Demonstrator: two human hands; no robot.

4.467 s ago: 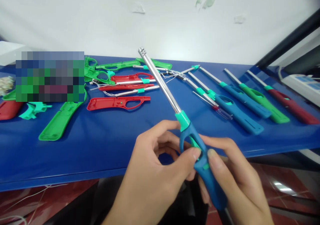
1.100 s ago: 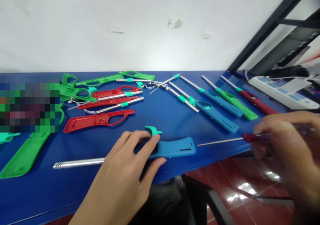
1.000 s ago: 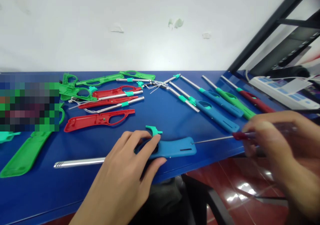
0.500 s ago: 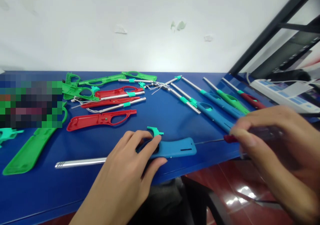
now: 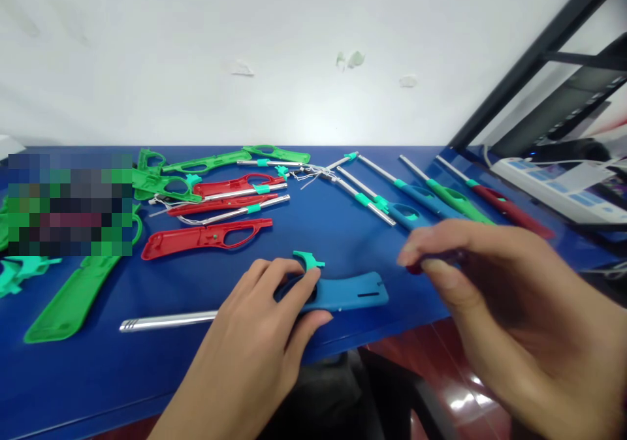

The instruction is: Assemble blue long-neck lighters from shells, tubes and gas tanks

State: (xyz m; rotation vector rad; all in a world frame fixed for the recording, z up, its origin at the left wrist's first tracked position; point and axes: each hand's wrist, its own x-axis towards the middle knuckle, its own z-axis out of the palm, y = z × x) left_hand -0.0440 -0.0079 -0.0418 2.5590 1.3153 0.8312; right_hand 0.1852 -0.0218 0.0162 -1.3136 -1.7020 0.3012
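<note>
A blue long-nosed gas lighter [image 5: 355, 291] lies on the blue table, its metal tube [image 5: 166, 321] pointing left. My left hand [image 5: 264, 322] is closed around its handle, thumb on the near side. A turquoise plastic piece [image 5: 309, 260] shows just beyond my fingers. Right of the lighter's end, my right hand [image 5: 499, 303] is raised, its thumb and fingertips pinching the dark red handle of a screwdriver [image 5: 415, 268]. The screwdriver's shaft does not show clearly here.
Red handle shells [image 5: 196, 241] and green handle shells [image 5: 66, 296] lie at left, with metal tubes and white wires among them. Several lighters, including a green one [image 5: 455, 198] and a red one [image 5: 514, 211], lie at back right. A power strip [image 5: 553, 192] sits beyond. A pixelated patch hides far left.
My right hand with the screwdriver has moved left and slightly up, closer to the lighter's end. My left hand keeps its hold; the view has shifted slightly.
</note>
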